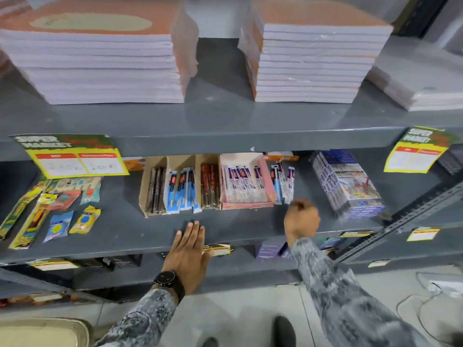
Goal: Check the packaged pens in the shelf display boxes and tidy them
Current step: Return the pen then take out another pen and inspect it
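Note:
A brown cardboard display box [143, 196] stands on the grey middle shelf [120, 234], holding dark, blue and red packaged pens [181, 191] in three compartments. To its right a pink box [246, 205] holds white and blue pen packs. A few loose pen packs [284, 184] lie right of the pink box. My left hand [189, 246] rests flat and open on the shelf's front edge, below the brown box. My right hand [302, 217] hovers in front of the loose packs, fingers curled shut, with nothing visible in it.
Stacks of notebooks [100, 61] fill the upper shelf. Yellow price tags [77, 159] hang from its edge. Small packaged items [60, 211] lie at the left of the middle shelf, a wrapped bundle of blue boxes [348, 186] at the right. More goods sit on the shelf below.

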Demonstrator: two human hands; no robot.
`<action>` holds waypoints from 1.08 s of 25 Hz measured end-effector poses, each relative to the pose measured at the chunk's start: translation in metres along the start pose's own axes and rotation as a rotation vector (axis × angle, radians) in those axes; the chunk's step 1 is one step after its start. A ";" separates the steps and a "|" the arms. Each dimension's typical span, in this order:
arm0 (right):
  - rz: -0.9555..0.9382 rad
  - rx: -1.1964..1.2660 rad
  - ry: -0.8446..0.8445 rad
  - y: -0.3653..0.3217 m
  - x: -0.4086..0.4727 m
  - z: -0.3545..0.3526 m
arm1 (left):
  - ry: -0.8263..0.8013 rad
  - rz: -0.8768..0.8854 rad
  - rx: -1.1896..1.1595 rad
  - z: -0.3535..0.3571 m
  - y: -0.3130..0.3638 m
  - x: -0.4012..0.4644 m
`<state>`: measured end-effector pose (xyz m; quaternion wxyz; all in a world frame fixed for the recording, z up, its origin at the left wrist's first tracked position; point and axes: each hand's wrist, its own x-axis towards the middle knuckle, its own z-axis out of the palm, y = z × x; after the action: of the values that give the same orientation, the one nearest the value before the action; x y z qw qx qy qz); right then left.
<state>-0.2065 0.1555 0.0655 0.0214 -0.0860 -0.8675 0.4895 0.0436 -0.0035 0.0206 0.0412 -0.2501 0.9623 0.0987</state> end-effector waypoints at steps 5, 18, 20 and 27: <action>-0.001 -0.440 -0.317 -0.012 0.062 0.007 | -0.003 -0.008 -0.001 0.001 0.005 0.001; 0.024 0.536 -0.763 -0.019 -0.001 -0.039 | 0.111 -0.255 -0.904 -0.033 0.005 0.009; -0.129 0.351 -1.067 -0.027 -0.020 -0.041 | 0.072 -0.415 -1.468 -0.059 0.004 0.010; -0.250 0.092 -1.081 -0.042 -0.043 -0.026 | 0.046 -0.412 -1.652 -0.076 -0.002 0.006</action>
<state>-0.1662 0.1486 0.1170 -0.3651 0.2820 -0.7364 0.4949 0.0369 -0.0237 0.0936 -0.1568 -0.3720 0.5171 0.7548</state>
